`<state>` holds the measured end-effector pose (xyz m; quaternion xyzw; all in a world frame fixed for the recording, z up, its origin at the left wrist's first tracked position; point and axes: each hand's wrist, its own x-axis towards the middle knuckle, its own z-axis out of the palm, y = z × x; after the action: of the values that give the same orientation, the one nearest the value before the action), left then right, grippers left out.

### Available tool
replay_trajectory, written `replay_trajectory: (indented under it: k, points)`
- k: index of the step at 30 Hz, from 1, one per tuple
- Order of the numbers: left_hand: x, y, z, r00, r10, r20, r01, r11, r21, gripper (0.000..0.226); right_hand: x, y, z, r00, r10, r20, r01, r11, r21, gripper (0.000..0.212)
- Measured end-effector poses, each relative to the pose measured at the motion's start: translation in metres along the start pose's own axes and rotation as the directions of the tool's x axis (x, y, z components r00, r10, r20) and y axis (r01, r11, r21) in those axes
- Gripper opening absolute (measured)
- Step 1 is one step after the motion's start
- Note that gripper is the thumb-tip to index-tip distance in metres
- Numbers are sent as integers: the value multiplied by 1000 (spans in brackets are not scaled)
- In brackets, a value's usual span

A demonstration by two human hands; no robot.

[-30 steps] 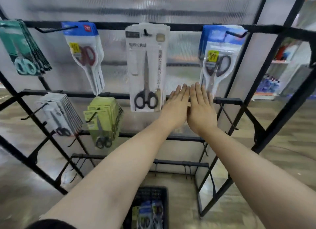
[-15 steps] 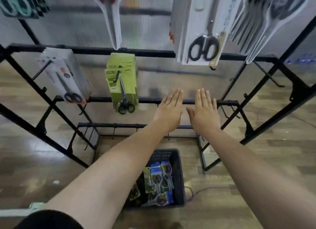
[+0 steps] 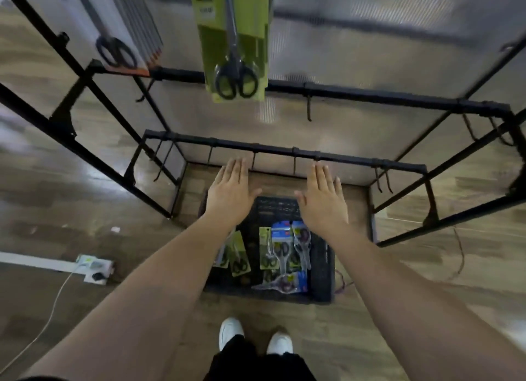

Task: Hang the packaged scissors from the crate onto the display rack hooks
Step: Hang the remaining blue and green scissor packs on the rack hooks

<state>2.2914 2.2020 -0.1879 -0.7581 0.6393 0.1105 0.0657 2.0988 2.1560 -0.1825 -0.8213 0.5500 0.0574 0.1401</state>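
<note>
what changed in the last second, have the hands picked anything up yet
The left hand and right hand dropped from the upper rows of the rack toward the crate and spread apart; a second ago they touched side by side. Both are flat and empty: nothing taken. The packaged scissors lie in the crate as before; the green pack hangs on its hook.

Open-topped crate (image 3: 323, 269), reachable from above through the gap between left hand (image 3: 230, 195) and right hand (image 3: 324, 204). Far: low rack bar (image 3: 273, 150), bare hooks (image 3: 294, 165). Far left, above: hanging green scissor pack (image 3: 236, 39).
</note>
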Motion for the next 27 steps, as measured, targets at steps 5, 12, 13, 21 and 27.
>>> replay_trajectory:
  k: [5, 12, 13, 21, 27]
  points:
    - [25, -13, 114, 991, -13, 135, 18, 999, -39, 69, 27, 17, 117, 995, 30, 97, -30, 1000, 1, 66]
    - [80, -22, 287, 943, 80, 323, -54, 995, -89, 67, 61, 59, 306, 968, 115, 224, -120, 993, 6, 65]
    - [88, -22, 309, 933, 86, 349, -55, 994, -98, 67, 65, 65, 331, 961, 131, 242, -137, 990, 8, 64]
    - [164, -10, 458, 896, 99, 434, -50, 991, -123, 62, 123, 90, 486, 957, 109, 267, -126, 991, 46, 65]
    - [215, -2, 542, 893, 126, 432, -75, 988, -132, 53, 181, 94, 549, 961, 24, 274, -38, 998, 45, 62]
